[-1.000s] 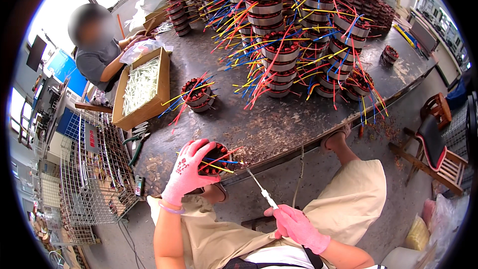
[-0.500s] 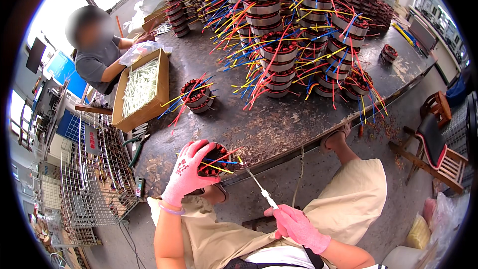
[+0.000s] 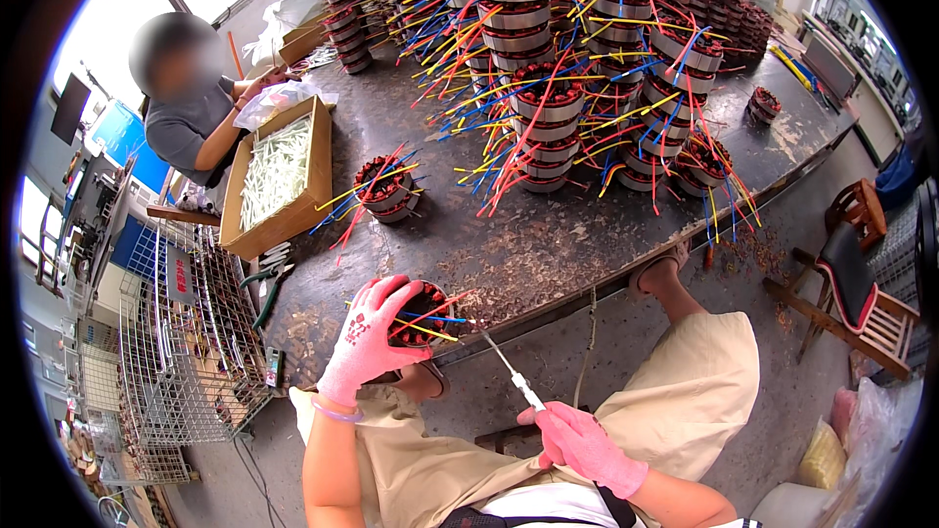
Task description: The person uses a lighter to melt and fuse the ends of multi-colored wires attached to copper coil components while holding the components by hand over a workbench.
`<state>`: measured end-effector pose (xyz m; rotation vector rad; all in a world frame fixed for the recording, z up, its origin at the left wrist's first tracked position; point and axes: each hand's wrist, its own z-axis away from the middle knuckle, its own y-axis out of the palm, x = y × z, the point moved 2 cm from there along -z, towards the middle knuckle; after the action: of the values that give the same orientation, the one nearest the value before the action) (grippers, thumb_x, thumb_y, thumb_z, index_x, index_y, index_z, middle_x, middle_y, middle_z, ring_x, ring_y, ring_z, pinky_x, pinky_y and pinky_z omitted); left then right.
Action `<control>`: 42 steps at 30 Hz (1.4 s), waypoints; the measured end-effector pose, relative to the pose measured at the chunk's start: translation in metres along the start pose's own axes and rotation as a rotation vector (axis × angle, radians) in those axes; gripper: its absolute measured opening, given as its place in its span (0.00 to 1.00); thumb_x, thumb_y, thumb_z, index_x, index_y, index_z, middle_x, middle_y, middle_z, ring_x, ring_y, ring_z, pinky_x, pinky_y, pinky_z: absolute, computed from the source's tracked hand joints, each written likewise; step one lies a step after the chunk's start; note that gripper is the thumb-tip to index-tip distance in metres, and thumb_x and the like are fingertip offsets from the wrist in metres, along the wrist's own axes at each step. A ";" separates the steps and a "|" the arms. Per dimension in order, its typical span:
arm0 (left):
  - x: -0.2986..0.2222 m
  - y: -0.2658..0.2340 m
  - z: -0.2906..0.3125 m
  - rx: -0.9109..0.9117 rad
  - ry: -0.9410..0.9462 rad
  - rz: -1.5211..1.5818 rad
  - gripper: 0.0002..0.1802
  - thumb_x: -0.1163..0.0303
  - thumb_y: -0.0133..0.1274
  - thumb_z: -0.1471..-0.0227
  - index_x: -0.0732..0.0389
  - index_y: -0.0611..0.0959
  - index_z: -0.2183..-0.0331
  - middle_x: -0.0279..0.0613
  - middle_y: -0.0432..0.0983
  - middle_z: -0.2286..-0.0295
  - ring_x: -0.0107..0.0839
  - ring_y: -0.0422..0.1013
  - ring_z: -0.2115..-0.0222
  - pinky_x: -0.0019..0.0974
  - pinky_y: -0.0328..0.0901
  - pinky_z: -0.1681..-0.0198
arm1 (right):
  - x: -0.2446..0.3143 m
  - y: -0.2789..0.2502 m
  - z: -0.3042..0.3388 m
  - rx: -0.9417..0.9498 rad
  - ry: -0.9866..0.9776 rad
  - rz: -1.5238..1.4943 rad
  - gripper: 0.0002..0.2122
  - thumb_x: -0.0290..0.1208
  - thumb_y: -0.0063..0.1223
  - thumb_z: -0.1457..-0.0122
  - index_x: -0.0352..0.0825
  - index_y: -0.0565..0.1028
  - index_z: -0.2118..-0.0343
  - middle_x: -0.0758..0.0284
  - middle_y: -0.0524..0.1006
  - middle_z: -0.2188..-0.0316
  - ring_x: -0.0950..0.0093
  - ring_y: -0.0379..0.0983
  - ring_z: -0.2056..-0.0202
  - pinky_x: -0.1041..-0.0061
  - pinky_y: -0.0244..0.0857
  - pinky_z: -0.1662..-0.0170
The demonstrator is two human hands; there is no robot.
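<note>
In my left hand point(image 3: 370, 337), pink-gloved, is a motor stator point(image 3: 423, 311) with red and dark windings, gripped at its side by the table's near edge. Red, blue and yellow lead wires point(image 3: 445, 319) stick out of it toward the right. My right hand point(image 3: 587, 447), also gloved in pink, is closed round the white handle of a thin metal-rod tool point(image 3: 526, 389). The rod points up and left, and its tip lies at the ends of the leads; whether it touches them I cannot tell.
On the dark worn table point(image 3: 469, 269) stand a loose stator point(image 3: 386, 188), tall stator stacks point(image 3: 548, 127) with spreading wires, and a cardboard box point(image 3: 279, 176) of white sleeves. Green-handled pliers point(image 3: 271, 293) lie at left, beside a wire basket point(image 3: 196, 332). A co-worker point(image 3: 191, 103) sits at far left.
The yellow lead end that stuck up by the tool tip no longer shows there. The tool has shifted very slightly. At far left, the co-worker's hands have moved a little.
</note>
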<state>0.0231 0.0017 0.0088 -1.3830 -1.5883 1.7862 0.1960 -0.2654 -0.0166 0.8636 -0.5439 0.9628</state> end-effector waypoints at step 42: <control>0.000 0.000 0.000 0.005 -0.003 0.007 0.50 0.64 0.73 0.74 0.59 0.73 0.44 0.51 0.65 0.44 0.53 0.60 0.42 0.50 0.55 0.38 | -0.007 -0.003 -0.004 -0.014 0.007 0.034 0.17 0.36 0.39 0.31 0.29 0.74 0.51 0.72 0.63 0.85 0.81 0.64 0.81 0.77 0.67 0.72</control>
<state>0.0232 0.0015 0.0088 -1.3858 -1.5810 1.7957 0.1950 -0.2660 -0.0253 0.8403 -0.5599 0.9916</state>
